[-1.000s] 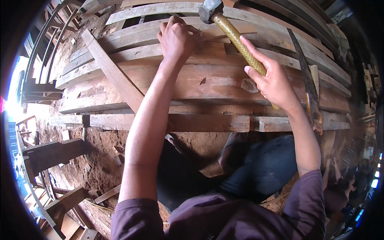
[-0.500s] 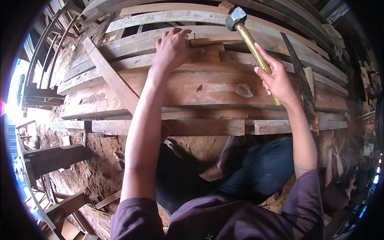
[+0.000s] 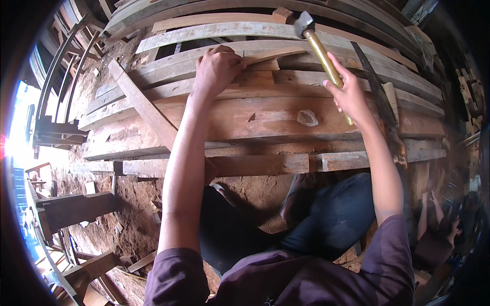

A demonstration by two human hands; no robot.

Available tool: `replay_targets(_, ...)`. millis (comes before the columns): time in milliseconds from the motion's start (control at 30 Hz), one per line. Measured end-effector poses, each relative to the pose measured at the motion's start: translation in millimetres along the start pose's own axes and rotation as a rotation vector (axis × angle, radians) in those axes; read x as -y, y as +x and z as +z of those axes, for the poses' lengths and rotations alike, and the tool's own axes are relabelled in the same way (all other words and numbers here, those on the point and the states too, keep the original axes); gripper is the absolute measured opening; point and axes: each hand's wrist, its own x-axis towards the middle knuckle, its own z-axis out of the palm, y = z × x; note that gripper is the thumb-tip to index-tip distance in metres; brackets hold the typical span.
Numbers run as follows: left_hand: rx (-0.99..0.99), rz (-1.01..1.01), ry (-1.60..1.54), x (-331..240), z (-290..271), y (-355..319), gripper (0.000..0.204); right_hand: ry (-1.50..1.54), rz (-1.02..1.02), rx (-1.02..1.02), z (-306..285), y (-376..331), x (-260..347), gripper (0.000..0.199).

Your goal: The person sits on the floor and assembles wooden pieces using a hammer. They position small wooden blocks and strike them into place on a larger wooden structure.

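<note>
My right hand (image 3: 349, 92) is wrapped round the yellow handle of a hammer (image 3: 322, 55), its metal head up and away from me above the boards. Farther left, my left hand (image 3: 218, 69) has its fingers closed on the near end of a thin wooden strip (image 3: 278, 54), which slants off to the right. Close by its fingertips a nail (image 3: 243, 53) stands up, partly hidden. Under the strip lies a short wooden block (image 3: 258, 78), beside a wide reddish plank (image 3: 235, 118).
Several long boards (image 3: 204, 30) run across in front of me. A handsaw (image 3: 375, 84) lies to the right of my right hand. One loose slat (image 3: 143, 102) crosses the boards at left. Wooden frames (image 3: 76, 206) stand at the left; another person (image 3: 434, 245) is at far right.
My left fingers have closed on the thin strip, which now slants more. The hammer, still in my right hand, has shifted slightly.
</note>
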Motion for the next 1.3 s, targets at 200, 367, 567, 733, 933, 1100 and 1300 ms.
replay_targets(200, 0.115, -0.041, 0.115, -16.1, -6.7, 2.9, 0.017, -0.393, 0.054, -0.186, -14.7, 25.1, -75.5, 0.077)
replay_targets(367, 0.166, -0.012, 0.186, -26.4, -12.5, 9.0, 0.016, -0.409, 0.066, -0.201, -24.9, 23.4, -108.9, 0.076)
replay_targets(567, 0.162, 0.032, 0.177, -30.8, -3.6, 10.0, 0.018, -0.442, 0.138, -0.16, -28.7, 20.4, -114.7, 0.074)
replay_targets(733, 0.098, 0.005, 0.035, -19.8, 3.9, 12.1, 0.039, -0.436, 0.186, -0.092, -33.5, 13.0, -107.3, 0.074)
replay_targets(933, 0.211, -0.084, -0.266, -10.6, -1.3, 16.5, 0.05, -0.511, 0.134, -0.044, -25.0, 13.2, -105.7, 0.078)
replay_targets(1100, 0.364, -0.121, -0.102, -18.1, -12.9, 16.5, 0.047, -0.214, 0.089, -0.051, -15.7, 17.7, -110.6, 0.078)
replay_targets(1300, 0.188, -0.073, -0.066, -24.8, -6.7, 9.7, 0.03, -0.182, 0.066, -0.022, -19.5, 17.8, -115.5, 0.078)
